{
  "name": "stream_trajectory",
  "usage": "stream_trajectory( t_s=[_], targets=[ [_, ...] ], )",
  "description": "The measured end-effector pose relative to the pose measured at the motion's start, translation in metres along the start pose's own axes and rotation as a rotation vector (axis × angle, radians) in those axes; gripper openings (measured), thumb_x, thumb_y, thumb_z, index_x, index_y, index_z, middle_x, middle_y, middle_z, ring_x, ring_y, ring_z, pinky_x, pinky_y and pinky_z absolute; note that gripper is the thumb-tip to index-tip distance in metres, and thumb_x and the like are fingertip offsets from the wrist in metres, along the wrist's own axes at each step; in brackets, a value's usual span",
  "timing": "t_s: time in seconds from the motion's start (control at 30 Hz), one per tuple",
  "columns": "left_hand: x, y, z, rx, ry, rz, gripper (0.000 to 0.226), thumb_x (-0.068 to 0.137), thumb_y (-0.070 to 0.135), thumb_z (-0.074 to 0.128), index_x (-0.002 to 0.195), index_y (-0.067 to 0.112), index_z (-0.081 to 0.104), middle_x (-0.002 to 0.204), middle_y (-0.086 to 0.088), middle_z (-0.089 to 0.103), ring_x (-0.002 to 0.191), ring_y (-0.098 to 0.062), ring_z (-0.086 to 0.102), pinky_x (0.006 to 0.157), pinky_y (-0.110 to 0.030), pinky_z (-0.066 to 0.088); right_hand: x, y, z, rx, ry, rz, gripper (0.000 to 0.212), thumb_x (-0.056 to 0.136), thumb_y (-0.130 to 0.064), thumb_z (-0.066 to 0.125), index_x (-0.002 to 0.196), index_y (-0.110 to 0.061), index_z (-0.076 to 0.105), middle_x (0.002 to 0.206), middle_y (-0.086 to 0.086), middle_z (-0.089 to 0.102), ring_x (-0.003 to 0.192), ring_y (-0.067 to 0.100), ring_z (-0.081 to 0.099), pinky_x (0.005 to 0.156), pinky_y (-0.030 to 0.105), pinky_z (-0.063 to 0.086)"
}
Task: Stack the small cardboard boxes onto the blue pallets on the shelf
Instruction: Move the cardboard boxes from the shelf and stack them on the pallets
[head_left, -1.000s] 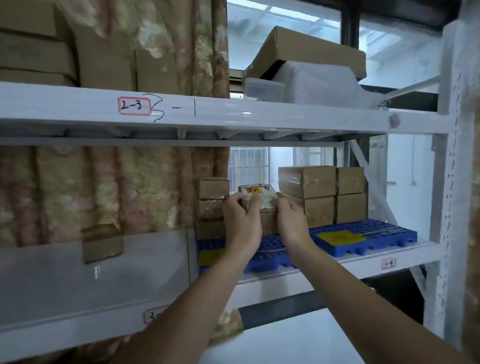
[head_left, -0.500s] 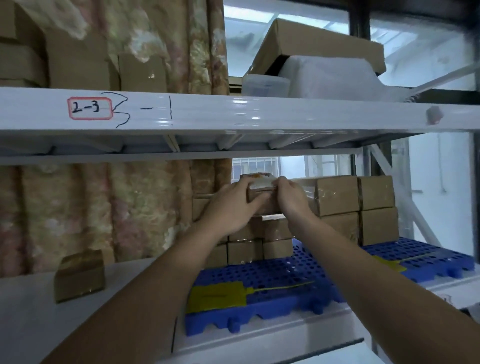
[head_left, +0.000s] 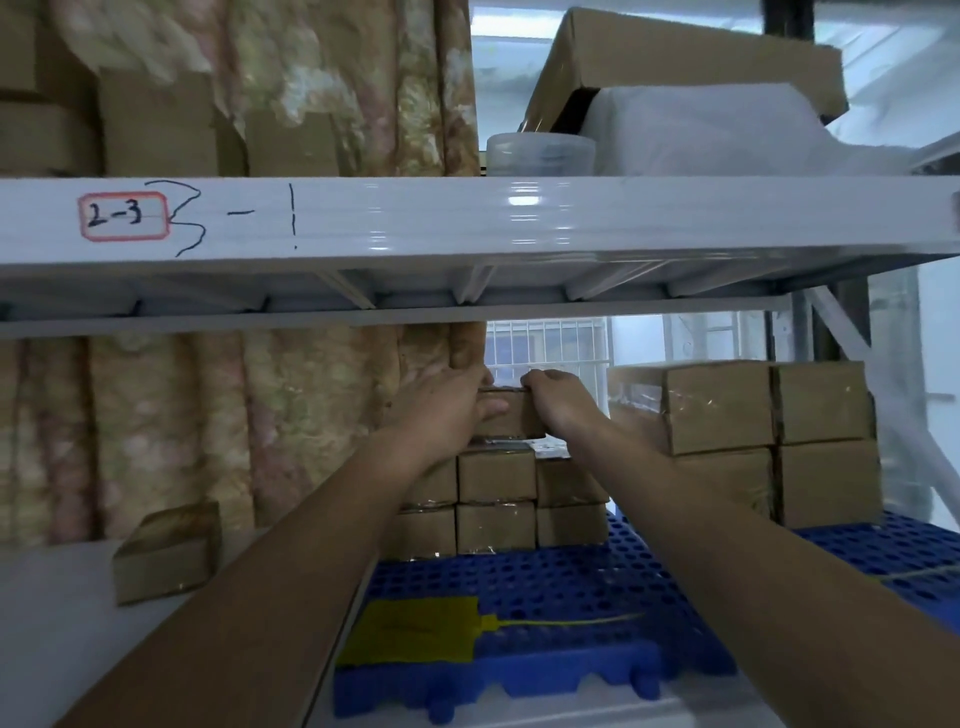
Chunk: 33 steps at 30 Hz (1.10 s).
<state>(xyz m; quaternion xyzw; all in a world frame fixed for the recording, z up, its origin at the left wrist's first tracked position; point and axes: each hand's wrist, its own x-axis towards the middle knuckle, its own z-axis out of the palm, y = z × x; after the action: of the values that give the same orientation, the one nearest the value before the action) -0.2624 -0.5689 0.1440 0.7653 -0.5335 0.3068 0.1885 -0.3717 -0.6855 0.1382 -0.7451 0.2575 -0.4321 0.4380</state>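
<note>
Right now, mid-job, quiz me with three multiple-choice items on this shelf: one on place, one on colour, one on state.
1. Where is the lone small brown cardboard box?
A on the pallet
B on the white shelf, left of the pallet
C upper shelf

2. What colour is the perforated plastic pallet?
A blue
B green
C grey

3. What are the hands doing?
A hanging idle
B both gripping the held cardboard box
C one pointing

Answers: B, it sits off the pallet; A, plainly blue; B, left hand and right hand curl round it atop the stack.

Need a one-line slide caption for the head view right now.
Both hands, left and right, set a small cardboard box atop the stack on the blue pallet.
</note>
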Motion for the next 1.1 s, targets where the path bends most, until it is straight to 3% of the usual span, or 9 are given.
stream_trajectory(
  t_s=[0.2,0.43,0.57,0.8,0.93,1.1],
  targets=[
    [0.003,-0.002,0.005,0.018,-0.015,-0.006,0.045,0.1,0.058,0.048,0.133,0.03,0.056,0.136,0.0,0.062,0.13,-0.024,0.047,0.104,-0.042,0.033,0.007,0.01,0.0,0.021,-0.027,0.008,0.028,0.096,-0.036,0.047,0.082,-0.018,0.062,0.089,0.007,0.06,0.085,0.027,0.057,0.075,0.039,0.042],
    [0.001,-0.01,0.006,-0.011,-0.016,0.002,0.042,0.097,0.057,0.053,0.126,0.028,0.061,0.127,0.0,0.065,0.12,-0.024,0.054,0.096,-0.041,0.042,0.011,0.014,0.003,0.027,-0.061,-0.007,0.038,0.094,-0.045,0.049,0.106,-0.013,0.066,0.101,0.007,0.064,0.091,0.026,0.06,0.078,0.038,0.045],
    [-0.004,-0.013,0.007,-0.074,-0.031,-0.011,0.038,0.097,0.054,0.056,0.125,0.028,0.061,0.128,0.004,0.065,0.118,-0.021,0.056,0.088,-0.037,0.043,0.01,0.016,0.006,-0.02,-0.056,-0.026,0.044,0.097,-0.047,0.048,0.121,-0.014,0.064,0.115,0.005,0.062,0.107,0.026,0.058,0.082,0.037,0.041],
    [-0.009,-0.013,0.005,-0.071,-0.048,-0.006,0.043,0.099,0.055,0.053,0.131,0.026,0.057,0.133,0.002,0.063,0.121,-0.021,0.054,0.089,-0.038,0.042,0.007,0.016,0.008,-0.036,-0.07,-0.033,0.051,0.097,-0.053,0.044,0.131,-0.018,0.059,0.127,0.003,0.059,0.113,0.024,0.056,0.085,0.038,0.039],
    [-0.013,-0.008,0.003,-0.034,-0.051,-0.003,0.051,0.099,0.058,0.05,0.138,0.026,0.054,0.137,0.001,0.061,0.126,-0.022,0.052,0.097,-0.04,0.042,0.005,0.013,0.005,-0.04,-0.094,-0.047,0.055,0.099,-0.054,0.043,0.138,-0.018,0.055,0.135,0.002,0.057,0.115,0.021,0.054,0.089,0.036,0.038],
    [-0.021,-0.006,-0.009,-0.017,-0.041,-0.02,0.06,0.099,0.062,0.046,0.145,0.025,0.049,0.146,0.001,0.055,0.134,-0.022,0.046,0.105,-0.042,0.04,-0.003,0.009,-0.005,-0.088,-0.096,-0.098,0.062,0.098,-0.057,0.041,0.147,-0.02,0.049,0.153,0.001,0.046,0.133,0.023,0.047,0.107,0.042,0.037]
  ],
)
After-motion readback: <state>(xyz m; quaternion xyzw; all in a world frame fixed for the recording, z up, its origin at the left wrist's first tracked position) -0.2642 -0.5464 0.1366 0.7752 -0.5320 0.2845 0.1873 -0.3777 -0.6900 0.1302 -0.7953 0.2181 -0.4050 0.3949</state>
